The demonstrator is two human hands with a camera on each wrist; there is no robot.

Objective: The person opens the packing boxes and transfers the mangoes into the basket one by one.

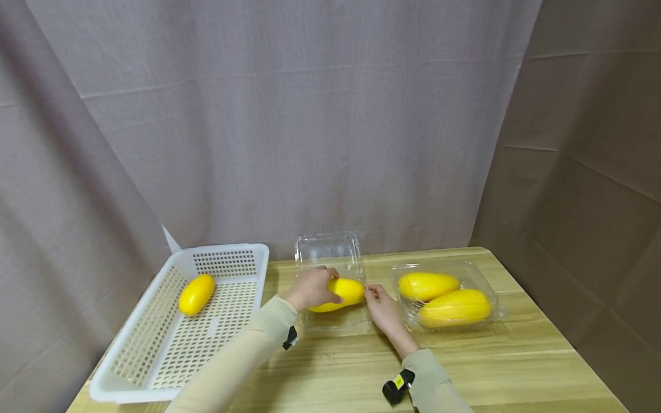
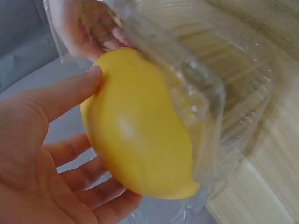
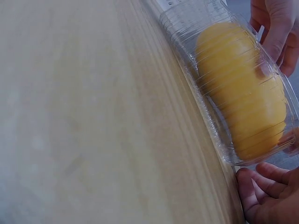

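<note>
A yellow melon (image 1: 348, 291) lies inside a clear plastic clamshell box (image 1: 330, 328), whose lid stands raised at the back. My left hand (image 1: 314, 288) grips the melon from above and the left, thumb on one side and fingers spread along the other in the left wrist view. At the box's right end, my right hand (image 1: 383, 310) pinches the clear wall. Through the ribbed plastic in the right wrist view, the melon (image 3: 238, 88) lies lengthwise, with the right hand's fingers (image 3: 268, 186) at the near corner.
On the left stands a white perforated basket (image 1: 262, 269) with one yellow melon (image 1: 197, 295) in it. To the right, another clear box (image 1: 467, 269) holds two yellow melons (image 1: 454, 308). Grey curtain (image 1: 330, 143) hangs behind the wooden table (image 1: 521, 355).
</note>
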